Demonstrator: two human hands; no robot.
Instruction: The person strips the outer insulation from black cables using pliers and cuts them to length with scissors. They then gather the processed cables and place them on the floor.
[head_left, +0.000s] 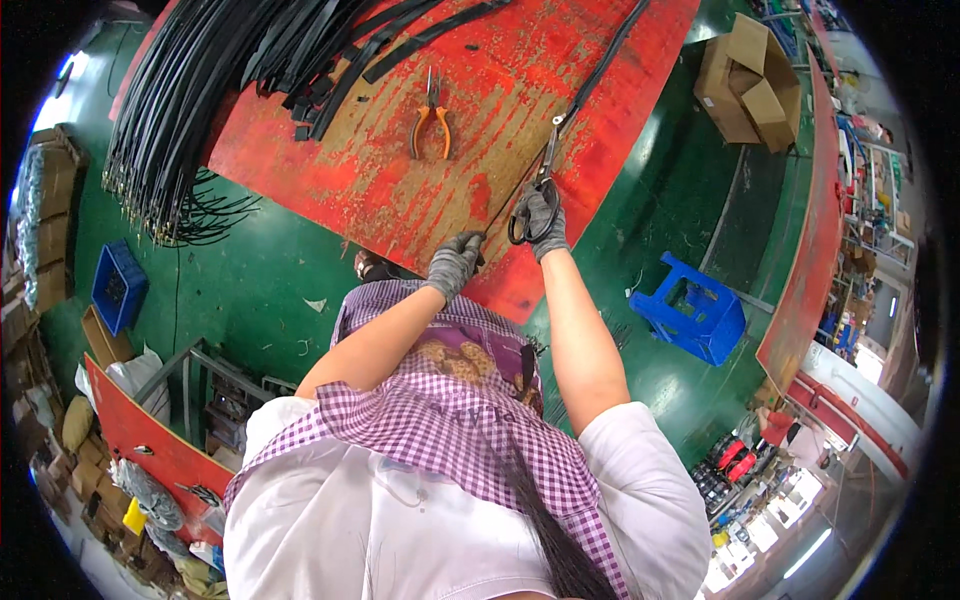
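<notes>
My left hand (pixel 455 262), in a grey glove, is closed on a thin black cable (pixel 503 207) at the near edge of the worn red table (pixel 350 200). My right hand (pixel 541 212), gloved too, grips scissors (pixel 549 160) by their black handles. The blades point away from me and meet the near end of a black sleeve (pixel 607 68); whether they are around it I cannot tell. This sleeve runs up to the table's far edge, in line with the cable. Orange-handled pliers (pixel 432 118) lie left of the scissors.
A thick bundle of black cables (pixel 165 130) hangs over the table's left edge, beside cut black strips (pixel 335 95). On the green floor are a blue plastic stool (pixel 692 309) and an opened cardboard box (pixel 745 85) at right, with a blue crate (pixel 119 287) at left.
</notes>
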